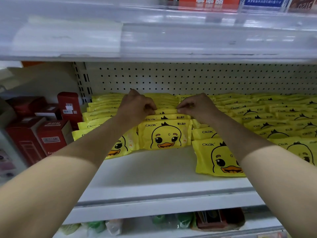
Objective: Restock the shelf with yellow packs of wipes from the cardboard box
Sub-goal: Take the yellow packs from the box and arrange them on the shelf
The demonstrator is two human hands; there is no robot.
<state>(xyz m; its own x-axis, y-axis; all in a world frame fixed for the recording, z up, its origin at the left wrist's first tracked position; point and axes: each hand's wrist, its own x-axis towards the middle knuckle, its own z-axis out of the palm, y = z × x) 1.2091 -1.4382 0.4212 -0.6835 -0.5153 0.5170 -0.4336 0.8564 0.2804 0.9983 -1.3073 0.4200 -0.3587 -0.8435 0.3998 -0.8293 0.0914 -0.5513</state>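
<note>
Yellow duck-faced wipes packs (164, 136) stand upright in rows on shelf (154, 170).

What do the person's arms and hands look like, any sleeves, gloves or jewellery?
The left hand and right hand wear no gloves, and no watch or bracelet shows at either wrist. The left forearm and right forearm are uncovered to the frame's edge, so no sleeve is visible. Rings cannot be ruled out.

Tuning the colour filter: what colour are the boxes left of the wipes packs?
Red; the boxes show best in the head view.
</note>
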